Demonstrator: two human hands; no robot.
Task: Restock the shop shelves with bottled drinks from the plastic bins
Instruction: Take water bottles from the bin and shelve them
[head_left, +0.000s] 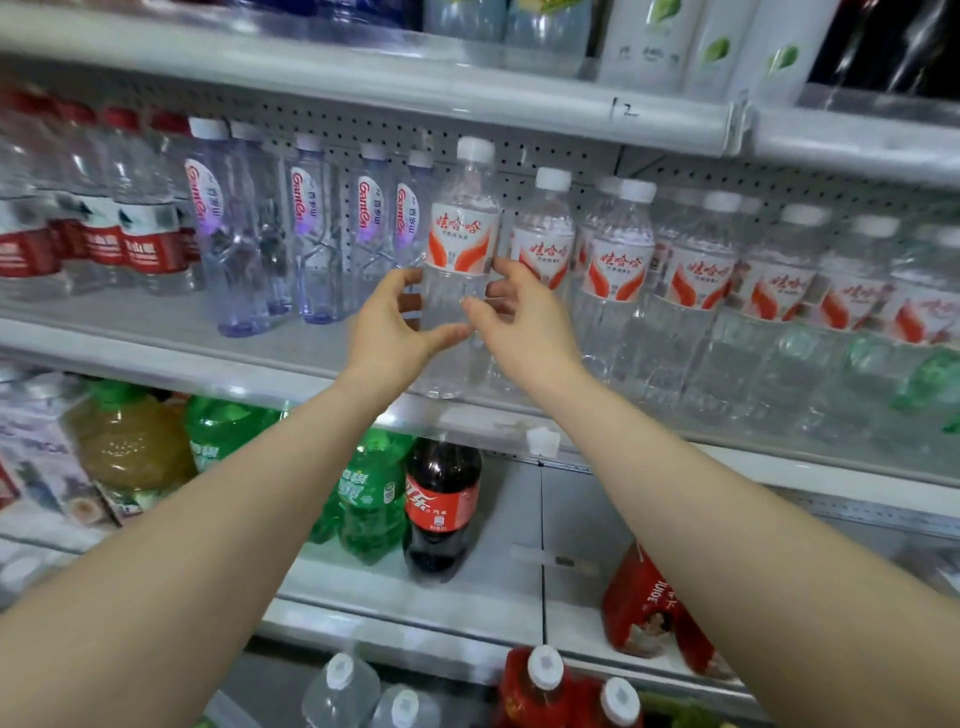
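A clear water bottle (460, 244) with a white cap and an orange-and-white label stands at the front of the middle shelf (291, 382). My left hand (395, 332) curls round its lower left side. My right hand (519, 322) curls round its lower right side. Thumbs and fingertips of both hands meet in front of the bottle's lower half. To its right stands a row of matching water bottles (618, 270).
Purple-tinted bottles (311, 228) and red-labelled water bottles (140, 228) fill the shelf's left part. Below stand green soda bottles (371, 499), a cola bottle (441, 509) and red juice packs (644, 608). Bottle caps (544, 666) show at the bottom edge.
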